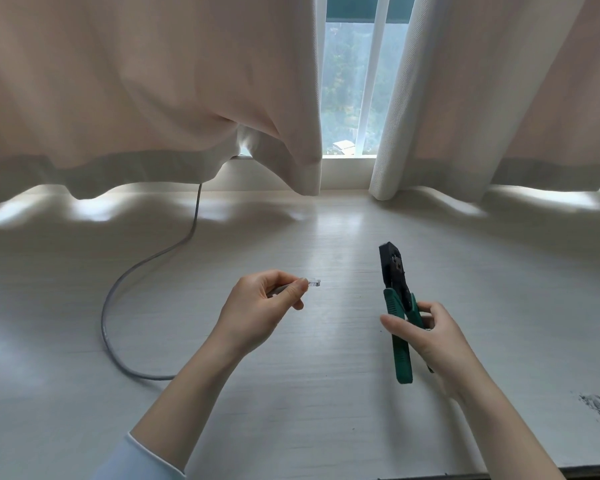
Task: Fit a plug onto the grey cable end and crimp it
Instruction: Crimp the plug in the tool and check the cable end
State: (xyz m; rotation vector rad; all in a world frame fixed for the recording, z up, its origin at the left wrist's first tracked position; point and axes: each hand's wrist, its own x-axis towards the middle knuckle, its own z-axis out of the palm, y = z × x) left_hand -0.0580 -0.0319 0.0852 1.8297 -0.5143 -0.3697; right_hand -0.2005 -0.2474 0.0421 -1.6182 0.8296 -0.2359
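Left hand (257, 303) pinched the cable (118, 292) behind its plug (314, 282), aimed towards the crimper (397, 306) gripped in the right hand (426, 336) near the desk (326, 427) front edge

On the table (326, 393), the cable (118, 289) loops left, the plug (314, 282) centre, the crimper (397, 306) right.

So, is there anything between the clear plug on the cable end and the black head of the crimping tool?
Nothing visible. Only bare white tabletop shows between the clear plastic plug and the green-handled crimping tool's black head.
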